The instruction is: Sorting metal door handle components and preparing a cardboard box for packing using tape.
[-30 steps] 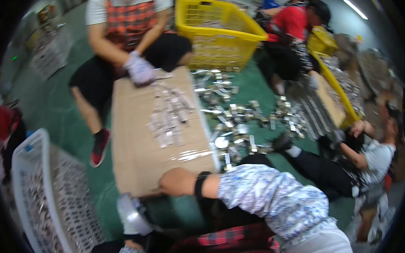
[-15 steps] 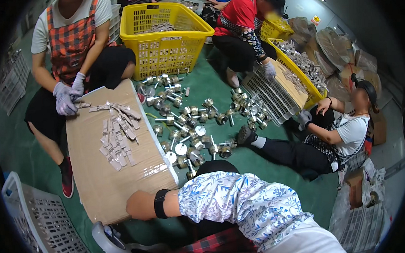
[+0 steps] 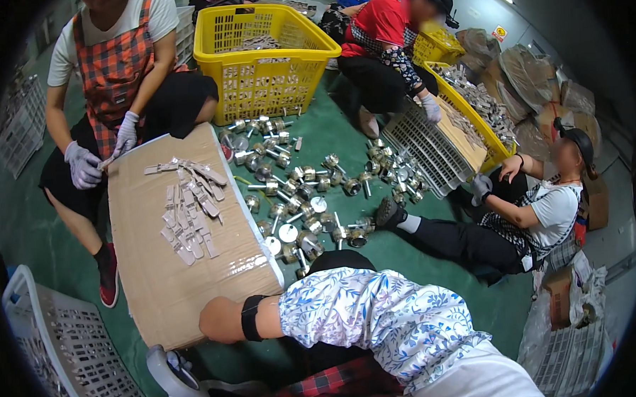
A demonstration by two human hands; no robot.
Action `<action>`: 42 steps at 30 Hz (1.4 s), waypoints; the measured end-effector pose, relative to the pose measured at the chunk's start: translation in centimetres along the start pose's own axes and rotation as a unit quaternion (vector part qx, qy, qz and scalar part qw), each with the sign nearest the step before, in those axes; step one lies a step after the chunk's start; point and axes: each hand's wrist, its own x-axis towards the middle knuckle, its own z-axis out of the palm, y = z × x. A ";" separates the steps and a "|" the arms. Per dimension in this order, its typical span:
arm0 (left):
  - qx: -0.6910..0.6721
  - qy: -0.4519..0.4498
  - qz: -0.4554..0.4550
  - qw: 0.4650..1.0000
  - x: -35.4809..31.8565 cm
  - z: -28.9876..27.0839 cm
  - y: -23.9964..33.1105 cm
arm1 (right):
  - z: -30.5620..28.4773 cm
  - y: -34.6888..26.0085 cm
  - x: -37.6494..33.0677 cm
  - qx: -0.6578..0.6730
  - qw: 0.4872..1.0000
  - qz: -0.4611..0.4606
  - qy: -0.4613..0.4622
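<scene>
Blue-and-white floral sleeve: on my right arm, coming in from the lower right.
Checked cloth: red and black, at the lower edge, below my sleeve.
Black wristband: one, around my right wrist.
Right hand: bare, back toward me, at the near edge of the cardboard; its fingers are hidden, so I cannot tell whether they grip that edge.
Left hand: out of view; I cannot tell how its fingers stand.
Tape roll: one, pale grey ring, tilted, near the cardboard's near left corner.
Pale plastic basket: lower left, slotted walls, small pieces inside.
Cardboard sheet: brown, broad, spanning from my right hand to the person opposite.
Flat grey pieces: loose overlapping heap on the cardboard, beyond my right hand and apart from it.
Metal fittings: many, round-headed with stems, strewn over the green floor right of the cardboard.
Seated co-worker: right side, pale top, black trousers, legs stretched toward the fittings.
Person opposite: orange-and-black checked apron, gloved hands by the cardboard's far left corner.
Yellow basket: beyond the fittings, grey pieces inside.
Co-worker in red: farther right, bent over a smaller board.
</scene>
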 end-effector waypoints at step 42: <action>0.099 0.144 0.027 0.984 -0.1 5.2 -0.2 | -3.2 1.1 -1.0 -0.064 0.995 0.071 -0.011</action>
